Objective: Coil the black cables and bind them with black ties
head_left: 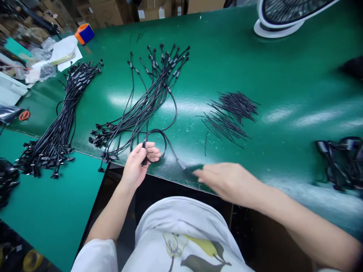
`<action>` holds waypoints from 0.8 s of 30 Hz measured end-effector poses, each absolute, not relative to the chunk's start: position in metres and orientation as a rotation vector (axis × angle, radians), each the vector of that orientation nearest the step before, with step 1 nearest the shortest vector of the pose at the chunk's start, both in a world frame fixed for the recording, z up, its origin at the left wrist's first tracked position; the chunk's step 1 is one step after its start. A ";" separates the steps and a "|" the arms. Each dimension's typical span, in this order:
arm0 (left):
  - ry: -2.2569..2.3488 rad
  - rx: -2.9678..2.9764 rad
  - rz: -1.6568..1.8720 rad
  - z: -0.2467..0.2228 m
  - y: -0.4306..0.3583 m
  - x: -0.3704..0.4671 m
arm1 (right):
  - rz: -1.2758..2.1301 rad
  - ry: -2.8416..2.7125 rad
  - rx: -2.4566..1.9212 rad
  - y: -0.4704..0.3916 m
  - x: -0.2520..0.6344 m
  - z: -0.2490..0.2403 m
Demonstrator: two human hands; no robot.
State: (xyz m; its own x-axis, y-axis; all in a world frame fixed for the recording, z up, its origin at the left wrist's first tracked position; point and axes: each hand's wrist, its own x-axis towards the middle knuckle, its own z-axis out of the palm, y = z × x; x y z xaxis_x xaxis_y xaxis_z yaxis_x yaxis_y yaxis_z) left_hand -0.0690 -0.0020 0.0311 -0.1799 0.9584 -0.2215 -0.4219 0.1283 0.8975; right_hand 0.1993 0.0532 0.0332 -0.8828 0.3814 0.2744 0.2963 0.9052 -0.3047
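Observation:
My left hand [138, 160] is closed around a black cable [163, 133] bent into a loop just over the front edge of the green table. From the loop the cable runs right to a grey sleeve near its end. My right hand [219, 179], blurred, has its fingers pressed together at that far end; the very tip is smeared and partly hidden. Beyond my left hand lies a spread bundle of similar black cables [153, 98] with grey sleeves. Thin black ties [238, 107] lie in a loose pile beyond my right hand.
Another cable bundle [68, 102] lies at the left, across the table's joint. Several coiled cables [343, 162] rest at the right. A white fan [278, 28] stands at the back, an orange and blue tape roll [84, 34] back left. Cardboard boxes [107, 11] line the far side.

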 end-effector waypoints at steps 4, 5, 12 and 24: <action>1.178 1.169 1.001 0.026 -0.013 -0.045 | 0.651 -2.652 -0.396 0.052 0.171 0.055; 1.141 1.212 0.933 0.026 -0.015 -0.042 | 0.717 -2.574 -0.468 0.057 0.167 0.056; 0.921 0.837 1.120 0.022 -0.015 -0.037 | 1.644 -1.508 -0.888 0.066 0.144 0.011; 1.409 1.119 0.893 -0.010 -0.032 -0.007 | 2.005 -0.720 -0.851 0.026 0.119 0.016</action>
